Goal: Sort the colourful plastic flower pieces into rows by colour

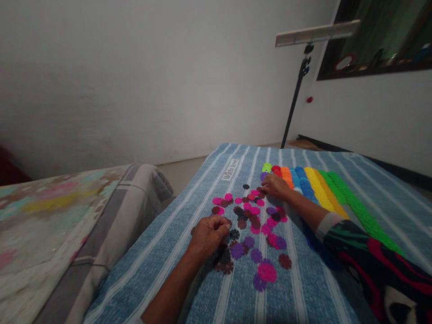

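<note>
Flower-shaped plastic discs with notched edges lie scattered on the striped blue cloth. Among them are pink discs (267, 272), purple discs (256, 255), brown discs (285, 261) and black discs (234, 234). My left hand (207, 236) is closed in a pinch at the left side of the pile; what its fingertips hold, if anything, cannot be made out. Farther off, my right hand (277, 186) pinches at a brown disc at the pile's far edge. Beside that hand are rows of discs sorted by colour, including yellow (320, 191) and green (366, 216) ones; my right forearm hides part of them.
The blue striped cloth (182, 252) covers the work surface and bears a "With love" label (230, 169). To the left stands a surface under a patterned cover (67, 216). A black stand (293, 105) with a flat bar rises behind, near the wall and a dark-framed window (381, 45).
</note>
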Tool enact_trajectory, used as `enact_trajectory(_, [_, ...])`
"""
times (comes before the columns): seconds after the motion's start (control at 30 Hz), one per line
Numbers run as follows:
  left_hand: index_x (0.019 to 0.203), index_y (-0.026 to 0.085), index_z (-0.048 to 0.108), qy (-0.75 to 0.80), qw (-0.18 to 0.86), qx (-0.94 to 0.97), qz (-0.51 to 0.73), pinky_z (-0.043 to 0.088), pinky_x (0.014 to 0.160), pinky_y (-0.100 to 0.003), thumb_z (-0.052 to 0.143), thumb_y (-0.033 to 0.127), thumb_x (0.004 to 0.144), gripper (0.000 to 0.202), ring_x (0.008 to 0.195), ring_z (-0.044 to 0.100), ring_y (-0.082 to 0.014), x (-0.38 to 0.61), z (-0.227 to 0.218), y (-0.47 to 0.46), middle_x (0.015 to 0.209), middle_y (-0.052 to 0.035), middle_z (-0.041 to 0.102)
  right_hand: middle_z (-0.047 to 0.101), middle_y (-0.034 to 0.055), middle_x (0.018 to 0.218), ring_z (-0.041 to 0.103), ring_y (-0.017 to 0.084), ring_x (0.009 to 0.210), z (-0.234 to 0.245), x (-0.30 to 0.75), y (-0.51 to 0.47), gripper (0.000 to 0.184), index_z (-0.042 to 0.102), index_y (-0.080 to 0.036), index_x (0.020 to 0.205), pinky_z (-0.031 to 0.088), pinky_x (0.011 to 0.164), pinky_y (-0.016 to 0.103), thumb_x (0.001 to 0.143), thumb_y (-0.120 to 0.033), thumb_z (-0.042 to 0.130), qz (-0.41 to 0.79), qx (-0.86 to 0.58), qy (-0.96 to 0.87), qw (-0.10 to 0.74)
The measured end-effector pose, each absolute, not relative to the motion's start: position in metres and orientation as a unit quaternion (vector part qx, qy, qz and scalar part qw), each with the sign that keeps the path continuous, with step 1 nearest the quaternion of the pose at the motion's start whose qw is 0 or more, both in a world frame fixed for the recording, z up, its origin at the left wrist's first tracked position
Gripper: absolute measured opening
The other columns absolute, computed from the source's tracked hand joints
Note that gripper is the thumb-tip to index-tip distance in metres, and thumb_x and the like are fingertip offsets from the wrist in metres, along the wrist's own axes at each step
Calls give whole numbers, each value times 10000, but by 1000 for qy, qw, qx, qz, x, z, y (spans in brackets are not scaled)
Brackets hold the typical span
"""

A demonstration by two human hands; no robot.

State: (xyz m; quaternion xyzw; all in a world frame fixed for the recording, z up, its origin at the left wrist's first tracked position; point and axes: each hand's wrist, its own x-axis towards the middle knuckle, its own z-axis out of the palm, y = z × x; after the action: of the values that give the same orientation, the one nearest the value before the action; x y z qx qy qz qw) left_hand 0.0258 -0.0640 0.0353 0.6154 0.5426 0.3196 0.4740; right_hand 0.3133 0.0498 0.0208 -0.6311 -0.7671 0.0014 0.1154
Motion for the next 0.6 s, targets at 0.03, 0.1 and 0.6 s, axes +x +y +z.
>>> enact_trajectory(0.03, [648,161,622,544,475,614,320,353,487,-220,593,332,659,174,473,499,-109,26,35,-64,534,16,561,660,85,945,561,213,989,20,307,50,174,715,-161,781,392,828,258,863,-260,598,8,-616,-780,111])
enact_trajectory(0.1, [644,162,622,543,478,612,320,354,488,-221,595,331,651,171,472,498,-108,25,35,-64,538,15,564,669,95,914,566,225,974,19,296,51,178,721,-159,754,402,822,275,846,-259,605,15,-596,-797,97])
enact_trajectory(0.6, [634,165,620,539,468,627,312,353,500,-221,576,328,660,170,484,495,-110,25,41,-64,519,24,553,715,126,872,628,249,894,18,283,49,159,747,-126,725,432,713,274,777,-197,614,45,-619,-774,126])
